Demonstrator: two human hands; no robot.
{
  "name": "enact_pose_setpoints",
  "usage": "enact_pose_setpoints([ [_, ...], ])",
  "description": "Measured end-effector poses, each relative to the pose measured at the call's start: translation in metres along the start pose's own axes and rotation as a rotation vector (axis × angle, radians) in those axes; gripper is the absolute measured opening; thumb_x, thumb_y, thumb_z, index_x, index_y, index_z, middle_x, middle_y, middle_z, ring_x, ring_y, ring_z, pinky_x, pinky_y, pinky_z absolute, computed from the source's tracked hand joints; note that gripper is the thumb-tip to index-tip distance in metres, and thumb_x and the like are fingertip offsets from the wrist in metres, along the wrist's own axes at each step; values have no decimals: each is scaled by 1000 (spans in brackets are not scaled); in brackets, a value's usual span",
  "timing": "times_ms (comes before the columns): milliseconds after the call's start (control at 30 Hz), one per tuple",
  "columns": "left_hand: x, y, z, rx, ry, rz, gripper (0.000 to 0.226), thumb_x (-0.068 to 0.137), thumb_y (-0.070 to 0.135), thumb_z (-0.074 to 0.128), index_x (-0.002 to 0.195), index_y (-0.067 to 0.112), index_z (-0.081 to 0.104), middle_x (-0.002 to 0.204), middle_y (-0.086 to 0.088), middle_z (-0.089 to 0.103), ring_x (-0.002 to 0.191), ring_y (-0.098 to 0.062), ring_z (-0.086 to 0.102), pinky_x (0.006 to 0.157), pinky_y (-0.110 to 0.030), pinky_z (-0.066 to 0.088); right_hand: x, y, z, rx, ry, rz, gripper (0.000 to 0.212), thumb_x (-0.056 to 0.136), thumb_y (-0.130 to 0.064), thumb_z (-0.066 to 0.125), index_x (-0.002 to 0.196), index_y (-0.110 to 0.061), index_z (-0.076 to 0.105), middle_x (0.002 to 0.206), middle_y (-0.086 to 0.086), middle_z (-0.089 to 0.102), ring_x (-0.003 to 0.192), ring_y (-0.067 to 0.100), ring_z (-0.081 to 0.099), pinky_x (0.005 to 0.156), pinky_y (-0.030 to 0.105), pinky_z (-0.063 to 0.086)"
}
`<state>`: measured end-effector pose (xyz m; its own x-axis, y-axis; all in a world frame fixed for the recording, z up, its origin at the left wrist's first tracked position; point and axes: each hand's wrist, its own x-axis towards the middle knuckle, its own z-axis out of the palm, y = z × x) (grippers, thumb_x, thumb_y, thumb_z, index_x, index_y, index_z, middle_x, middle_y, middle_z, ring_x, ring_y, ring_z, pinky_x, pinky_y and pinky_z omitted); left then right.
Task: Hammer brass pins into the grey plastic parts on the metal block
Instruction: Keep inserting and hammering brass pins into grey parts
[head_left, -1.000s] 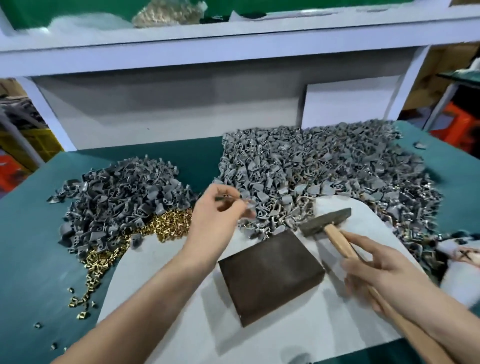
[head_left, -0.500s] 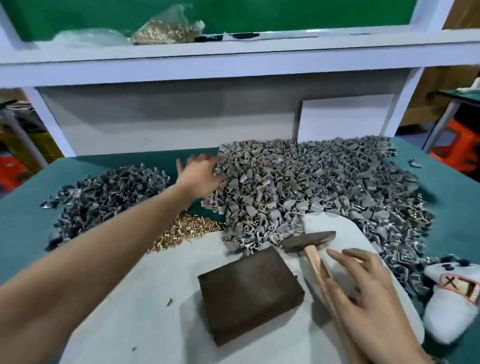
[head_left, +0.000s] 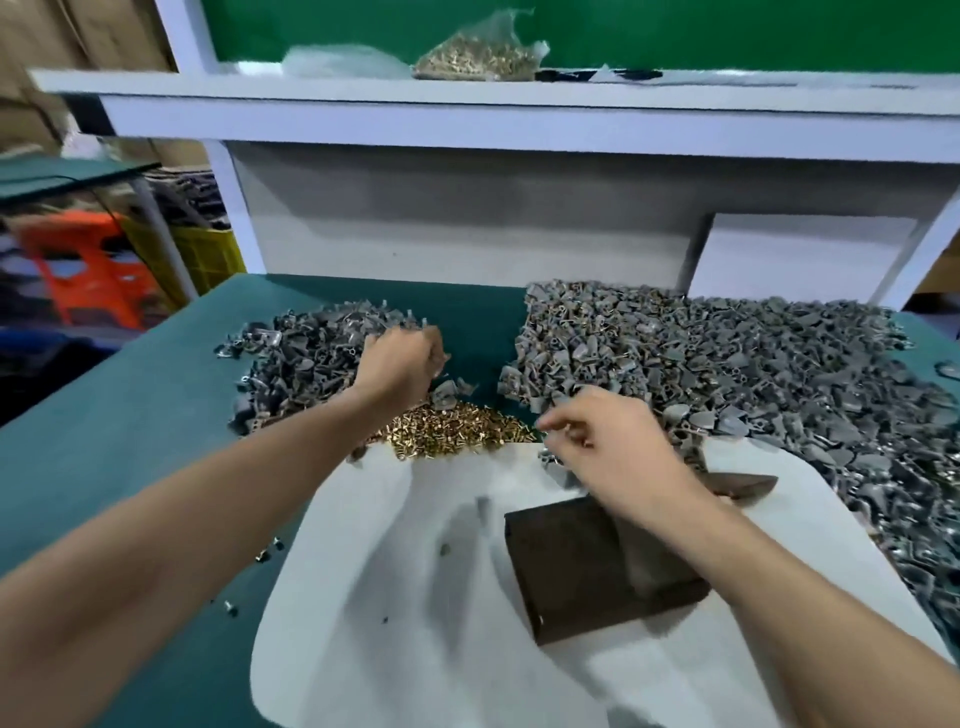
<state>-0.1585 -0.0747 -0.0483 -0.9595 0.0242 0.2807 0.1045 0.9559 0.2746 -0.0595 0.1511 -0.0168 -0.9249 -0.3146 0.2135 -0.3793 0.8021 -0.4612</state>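
Left hand (head_left: 400, 369) has swung over into the left heap of grey plastic parts (head_left: 311, 358), fingers curled, grip hidden. Right hand (head_left: 608, 447) let go of the dark-headed hammer (head_left: 748, 483), fingertips bunched beside the shiny brass pins (head_left: 452, 434), can't tell if it's got one. Its wrist covers a corner of the dark rectangular metal block (head_left: 582, 577), sitting bare on the white cloth (head_left: 415, 623).

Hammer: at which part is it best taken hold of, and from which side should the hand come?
Grip the handle, coming from the near side with the right hand. Only the hammer head shows, lying on the white cloth beyond the metal block; the handle is hidden under the right forearm, so it probably points toward you. The head is short and blocky, a poor hold.
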Motion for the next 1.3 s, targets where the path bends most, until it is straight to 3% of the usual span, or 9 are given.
enact_pose_setpoints([
  [133, -10, -1, -20, -200, 91, 11, 8, 97, 8, 49, 103, 5, 53, 87, -10, 64, 71, -22, 60, 63, -36, 55, 58, -23, 41, -13, -263, 20, 29, 89, -12, 63, 117, -10, 65, 120, 8, 65, 108, 20, 60, 94, 25, 42],
  [200, -21, -5, -32, -282, 120, 20, 7, 92, 5, 56, 97, 8, 55, 91, -8, 67, 72, -16, 62, 62, -24, 55, 69, -26, 57, -90, -332, 23, 24, 87, -7, 64, 111, -7, 67, 114, 11, 66, 103, 25, 62, 90, 29, 46],
  [267, -37, -7, -44, -439, 97, -26, 14, 91, 7, 60, 89, 21, 56, 86, 0, 69, 71, -7, 66, 60, -20, 56, 75, -26, 65, -142, -323, 22, 17, 88, -1, 59, 102, -7, 67, 108, 12, 67, 98, 26, 63, 88, 33, 50],
  [333, -54, -5, -53, -670, 27, -102, 12, 93, 15, 59, 91, 27, 61, 83, 2, 69, 68, -6, 67, 67, -32, 59, 79, -25, 67, -143, -318, 18, 16, 89, 2, 56, 97, -9, 65, 107, 11, 66, 98, 26, 62, 88, 36, 51],
  [633, -111, 46, -64, -1305, -82, -200, 14, 87, -4, 63, 94, 5, 70, 65, 4, 68, 58, -8, 63, 64, -15, 54, 78, -23, 74, -179, -301, -1, 14, 86, -4, 51, 92, -16, 57, 95, 8, 63, 88, 26, 60, 80, 33, 49],
  [867, -136, 61, -79, -1081, 15, -27, 24, 82, -10, 66, 91, 12, 70, 79, -2, 68, 65, -6, 60, 66, -18, 52, 73, -32, 70, -103, -299, 35, 18, 88, -7, 49, 101, -9, 62, 103, 13, 62, 95, 30, 62, 86, 39, 51],
  [1067, -151, 69, -83, -1069, 18, 110, 24, 83, -11, 65, 94, 10, 69, 67, 17, 65, 60, 6, 59, 66, -10, 46, 56, -36, 48, -24, -315, 0, 34, 90, -4, 55, 123, 4, 54, 122, 24, 57, 114, 36, 53, 96, 42, 44],
  [1200, -157, 82, -74, -1111, 10, 113, 27, 87, -6, 62, 95, 18, 70, 69, 12, 65, 60, -11, 63, 65, -20, 52, 42, -31, 43, -21, -326, 16, 19, 92, -5, 46, 99, 4, 61, 93, 16, 60, 93, 29, 56, 74, 30, 47],
  [1300, -160, 91, -62, -1159, -15, 86, 25, 90, -4, 58, 92, 18, 70, 70, 7, 69, 56, -10, 60, 58, -17, 49, 41, -26, 44, -1, -279, 30, 27, 89, 3, 50, 65, -9, 47, 68, -2, 44, 73, 15, 46, 56, 14, 31],
])
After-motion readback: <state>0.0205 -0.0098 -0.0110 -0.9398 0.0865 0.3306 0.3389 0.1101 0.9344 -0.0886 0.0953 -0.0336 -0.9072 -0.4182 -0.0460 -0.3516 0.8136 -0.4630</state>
